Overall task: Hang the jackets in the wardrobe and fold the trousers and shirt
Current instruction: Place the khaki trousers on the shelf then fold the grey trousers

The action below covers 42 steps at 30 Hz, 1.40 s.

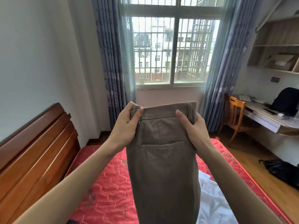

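Trousers (163,159) held up above red mattress (103,183), waistband pinched by left hand (127,125) and right hand (192,126), legs hanging straight, probably for aligning before folding. White shirt (212,199) on mattress.

- Trousers (163,167) up front: plain taupe-brown, tone-on-tone stitching round the pocket.
- Mattress (106,188) beneath: bright red, quilted in a hexagon pattern.
- White shirt (213,202) lying near right on it.
- Headboard (37,151) on the left: glossy reddish-brown wood.
- Curtains (111,62) far off: bluish-purple with a darker floral print.
- Chair (234,117) at right: orange wood.
- Bag (281,170) on the floor: black.
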Motion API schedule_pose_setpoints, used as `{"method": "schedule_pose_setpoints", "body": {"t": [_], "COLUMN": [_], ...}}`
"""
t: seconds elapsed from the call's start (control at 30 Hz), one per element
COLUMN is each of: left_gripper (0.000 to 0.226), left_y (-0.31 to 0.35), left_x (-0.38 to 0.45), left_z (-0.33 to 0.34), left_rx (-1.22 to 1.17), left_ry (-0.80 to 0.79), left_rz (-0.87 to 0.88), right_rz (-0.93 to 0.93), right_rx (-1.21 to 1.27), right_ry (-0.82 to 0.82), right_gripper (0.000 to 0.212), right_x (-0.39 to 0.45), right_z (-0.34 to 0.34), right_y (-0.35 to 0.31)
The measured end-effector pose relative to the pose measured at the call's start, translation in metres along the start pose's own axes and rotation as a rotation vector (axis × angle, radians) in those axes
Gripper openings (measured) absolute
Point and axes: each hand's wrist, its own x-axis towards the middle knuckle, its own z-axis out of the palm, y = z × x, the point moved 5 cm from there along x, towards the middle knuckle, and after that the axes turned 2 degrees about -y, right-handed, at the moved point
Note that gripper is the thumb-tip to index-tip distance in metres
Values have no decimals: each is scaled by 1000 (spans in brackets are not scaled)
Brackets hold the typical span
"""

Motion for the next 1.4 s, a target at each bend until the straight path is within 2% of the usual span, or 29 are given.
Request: {"method": "schedule_pose_setpoints", "body": {"t": [0.07, 0.13, 0.2, 0.33, 0.43, 0.53, 0.63, 0.8, 0.87, 1.0, 1.1, 1.2, 1.3, 1.4], "left_gripper": [22, 20, 21, 47, 42, 35, 33, 32, 35, 31, 33, 31, 25, 25], "left_y": [2, 7, 10, 5, -2, -10, -19, -45, -62, -108, -139, -145, -130, -114], "left_x": [3, 7, 11, 20, 28, 33, 40, 71, 90, 147, 200, 247, 283, 310], "left_z": [0, 2, 3, -8, -19, -21, -24, -36, -42, -60, -73, -78, -78, -81], "left_rx": [-57, -82, -87, 15, 62, -6, -49, 109, 176, 323, 528, 827, 1071, 1211], "left_ry": [69, 81, 12, -238, -219, -198, -200, -333, -408, -439, -391, -254, -91, 49], "left_rz": [-10, -13, -30, -50, 20, 51, 17, -14, -40, -70, -97, -67, 59, 167], "right_rz": [-10, -30, -59, -16, 84, 10, -27, 148, 173, 137, 9, -174, -299, -382], "right_rx": [-119, -190, -186, -86, -50, -101, -277, -664, -773, -841, -948, -1056, -1081, -1094], "right_ry": [-137, -201, -166, -129, -186, -239, -398, -737, -785, -681, -543, -450, -340, -243], "right_gripper": [54, 47, 39, 31, 31, 37, 41, 33, 29, 23, 18, 4, 34, 22], "right_x": [-2, -1, 4, 17, 30, 49, 70, 110, 130, 192, 247, 293, 333, 362], "right_z": [0, 0, -3, -11, -10, -7, 0, 19, 32, 63, 87, 109, 120, 125], "right_y": [-5, -9, -11, -6, -2, -14, -31, -27, -14, 20, 41, 44, 32, 14]}}
